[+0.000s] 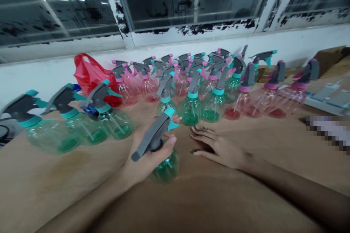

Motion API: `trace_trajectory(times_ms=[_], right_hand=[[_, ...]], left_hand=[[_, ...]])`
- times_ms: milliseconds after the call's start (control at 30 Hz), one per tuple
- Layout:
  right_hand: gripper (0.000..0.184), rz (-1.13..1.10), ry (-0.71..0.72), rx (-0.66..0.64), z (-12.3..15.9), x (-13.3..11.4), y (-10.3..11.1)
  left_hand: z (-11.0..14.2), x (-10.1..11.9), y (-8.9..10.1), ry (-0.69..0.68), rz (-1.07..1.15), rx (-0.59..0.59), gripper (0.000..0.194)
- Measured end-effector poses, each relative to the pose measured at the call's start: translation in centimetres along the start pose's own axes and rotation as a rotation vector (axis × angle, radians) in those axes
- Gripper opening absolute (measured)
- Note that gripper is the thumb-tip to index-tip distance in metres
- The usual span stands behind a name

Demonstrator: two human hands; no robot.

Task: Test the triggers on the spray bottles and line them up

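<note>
Currently the left hand clasps a green spray bottle by its neck, nozzle facing away; rightward, the empty right hand rests on the table

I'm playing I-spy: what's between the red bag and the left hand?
A green bottle is between the red bag and left hand, in the head view.

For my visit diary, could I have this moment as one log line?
Left hand: gripping green spray bottle | Right hand: holding nothing, at table | Beyond: more spray bottles, red plastic bag
</note>
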State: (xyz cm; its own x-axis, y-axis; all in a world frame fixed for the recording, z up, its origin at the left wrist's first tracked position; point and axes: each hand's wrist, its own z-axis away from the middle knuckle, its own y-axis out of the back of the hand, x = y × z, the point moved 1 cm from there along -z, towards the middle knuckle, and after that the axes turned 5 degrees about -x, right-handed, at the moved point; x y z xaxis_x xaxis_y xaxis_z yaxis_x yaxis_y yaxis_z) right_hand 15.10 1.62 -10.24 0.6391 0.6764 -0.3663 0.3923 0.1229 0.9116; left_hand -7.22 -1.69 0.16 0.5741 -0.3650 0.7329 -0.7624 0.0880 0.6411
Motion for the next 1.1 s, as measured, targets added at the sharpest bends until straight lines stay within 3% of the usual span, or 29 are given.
trace_trajectory(times_ms=[167, 367, 533, 767, 900, 1100], right_hand=[[0.053, 0.022, 0.0, 0.0, 0.0, -0.2, 0.2], [0.05, -0.036, 0.005, 0.024, 0.4, -1.7, 0.3], [0.067, -0.164, -0.003, 0.107, -0.3, -5.1, 0.6], [0.074, -0.261, 0.055, 0.265, -4.6, -10.8, 1.0], [0.076, -0.271, 0.036, 0.331, -6.8, -12.9, -0.1], [0.053, -0.217, 0.098, 0.366, -8.7, -13.8, -0.7]], left_hand=[[0.3, -0.4, -0.2, 0.07, -0.008, 0.008, 0.017], [0.5, 0.0, 0.0, 0.067, -0.07, 0.075, 0.015], [0.7, -0.3, 0.2, 0.059, -0.047, 0.108, 0.014], [1.3, -1.6, 1.3, -0.023, -0.038, 0.192, 0.01], [1.8, -1.8, 2.7, -0.046, -0.035, 0.145, 0.025], [3.7, -4.0, 5.1, -0.06, -0.055, 0.131, 0.058]])
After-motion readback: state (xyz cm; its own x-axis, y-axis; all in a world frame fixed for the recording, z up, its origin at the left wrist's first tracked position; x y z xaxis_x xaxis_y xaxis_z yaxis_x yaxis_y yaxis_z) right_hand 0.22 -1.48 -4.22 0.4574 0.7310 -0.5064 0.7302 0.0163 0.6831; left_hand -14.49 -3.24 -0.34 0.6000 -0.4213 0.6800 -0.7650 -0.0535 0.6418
